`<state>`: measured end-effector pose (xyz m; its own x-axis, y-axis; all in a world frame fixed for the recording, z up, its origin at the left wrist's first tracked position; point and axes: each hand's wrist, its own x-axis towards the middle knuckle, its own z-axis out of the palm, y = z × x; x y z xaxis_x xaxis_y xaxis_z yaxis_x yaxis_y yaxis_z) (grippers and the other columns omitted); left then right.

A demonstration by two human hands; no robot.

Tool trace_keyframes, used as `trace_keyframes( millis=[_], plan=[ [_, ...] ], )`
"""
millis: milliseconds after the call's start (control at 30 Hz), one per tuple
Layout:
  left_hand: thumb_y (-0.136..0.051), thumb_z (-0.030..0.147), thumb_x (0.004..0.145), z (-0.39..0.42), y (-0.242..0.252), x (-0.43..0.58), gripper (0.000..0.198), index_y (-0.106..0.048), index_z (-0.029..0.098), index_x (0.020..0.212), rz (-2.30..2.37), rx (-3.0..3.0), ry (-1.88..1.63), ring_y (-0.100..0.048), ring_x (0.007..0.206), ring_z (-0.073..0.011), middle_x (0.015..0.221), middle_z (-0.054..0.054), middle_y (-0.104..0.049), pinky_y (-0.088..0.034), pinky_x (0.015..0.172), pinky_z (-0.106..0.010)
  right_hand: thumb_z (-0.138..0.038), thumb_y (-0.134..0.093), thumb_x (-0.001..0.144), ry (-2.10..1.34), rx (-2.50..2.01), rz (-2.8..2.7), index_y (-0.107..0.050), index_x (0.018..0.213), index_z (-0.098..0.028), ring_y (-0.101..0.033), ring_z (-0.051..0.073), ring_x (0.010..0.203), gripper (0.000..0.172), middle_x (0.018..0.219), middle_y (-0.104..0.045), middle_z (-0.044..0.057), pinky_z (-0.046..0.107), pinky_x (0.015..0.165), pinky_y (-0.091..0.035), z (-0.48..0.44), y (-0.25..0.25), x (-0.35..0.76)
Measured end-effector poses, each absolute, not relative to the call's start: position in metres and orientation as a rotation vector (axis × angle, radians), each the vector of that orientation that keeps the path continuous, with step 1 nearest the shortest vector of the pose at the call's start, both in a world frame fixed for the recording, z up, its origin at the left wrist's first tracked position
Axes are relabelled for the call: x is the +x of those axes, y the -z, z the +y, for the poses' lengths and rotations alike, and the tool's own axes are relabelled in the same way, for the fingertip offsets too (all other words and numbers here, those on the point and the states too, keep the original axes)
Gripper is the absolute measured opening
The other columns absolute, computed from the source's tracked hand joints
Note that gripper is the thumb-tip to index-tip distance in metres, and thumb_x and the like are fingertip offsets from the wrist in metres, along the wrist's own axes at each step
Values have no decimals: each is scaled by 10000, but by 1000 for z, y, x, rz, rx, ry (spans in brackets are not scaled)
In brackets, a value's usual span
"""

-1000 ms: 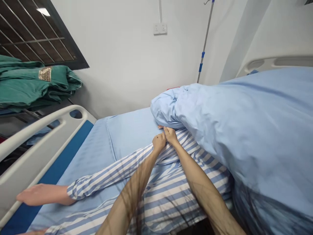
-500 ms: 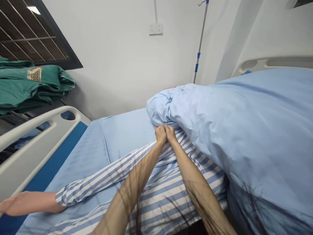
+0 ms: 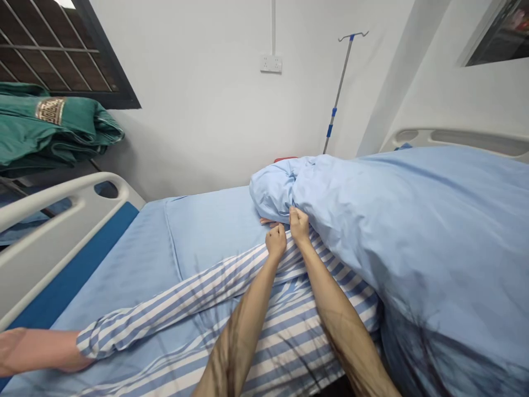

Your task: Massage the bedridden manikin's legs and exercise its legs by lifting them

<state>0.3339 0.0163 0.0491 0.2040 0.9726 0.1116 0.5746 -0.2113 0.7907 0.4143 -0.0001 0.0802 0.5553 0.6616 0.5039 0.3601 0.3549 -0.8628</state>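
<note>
1. White wall (image 3: 185,121): plain, evenly lit.
2. Double power socket (image 3: 271,63) on the wall, conduit rising above.
3. Blue-banded IV pole (image 3: 339,94) against the wall, right of the socket.
4. Dark-framed barred window (image 3: 61,55) at the wall's left.
5. Folded green cloth (image 3: 53,124) stacked below that window.
6. Second window (image 3: 491,41) high, beyond the wall's right.

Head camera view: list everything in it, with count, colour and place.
window grille: 1, dark, upper left on the wall
folded cloth: 1 pile, green, below the window
bed rail: 1, grey-white, left side of the bed
bed sheet: 1, light blue, across the mattress
quilt: 1, light blue, bunched on the right of the bed
striped gown: 1, blue and white, on a person lying in bed
lying person's hand: 1, lower left, past the cuff
wall socket: 1, white, on the wall
drip pole: 1, silver and blue, by the wall
own left hand: 1, on the striped gown
own right hand: 1, at the quilt's edge
</note>
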Motion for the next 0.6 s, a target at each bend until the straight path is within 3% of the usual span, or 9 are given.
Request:
trace_keyframes(
  millis=[133,233,367,500,600],
  plan=[
    [-340,291,1014,15,-49,336,457,-692,167,750,1463,1829,-864,-593,834,-216,938,-179,-749,-287,705,-324,-523,-393,981,78,-1187,-1100,-366,585,-250,-366,130,501,481,494,-374,-46,297,547,-289,-22,-105,412],
    [-339,296,1018,15,-48,338,456,-725,160,817,1482,1836,-851,-611,874,-221,991,-186,-756,-307,726,-320,-506,-383,991,140,-1201,-1126,-349,583,-253,-357,129,479,482,480,-358,-47,301,538,-284,-27,-109,412],
    [-352,333,1018,15,-42,341,461,-730,183,801,1533,1842,-843,-631,877,-214,966,-151,-761,-342,739,-298,-534,-359,993,40,-1257,-1132,-348,596,-251,-369,134,505,488,503,-385,-39,289,554,-313,-11,-86,419],
    [-355,335,1002,18,-38,345,448,-690,198,740,1496,1824,-864,-637,879,-201,915,-119,-747,-380,747,-281,-581,-338,966,-194,-1492,-1186,-397,576,-249,-452,166,574,514,532,-506,9,281,579,-345,8,-46,426],
    [-329,341,998,25,-43,334,484,-590,197,618,1342,1798,-827,-606,759,-166,740,-79,-688,-400,708,-263,-532,-340,961,-215,-1696,-1218,-497,598,-237,-529,199,644,494,613,-627,66,288,616,-347,14,-27,427]
  ],
)
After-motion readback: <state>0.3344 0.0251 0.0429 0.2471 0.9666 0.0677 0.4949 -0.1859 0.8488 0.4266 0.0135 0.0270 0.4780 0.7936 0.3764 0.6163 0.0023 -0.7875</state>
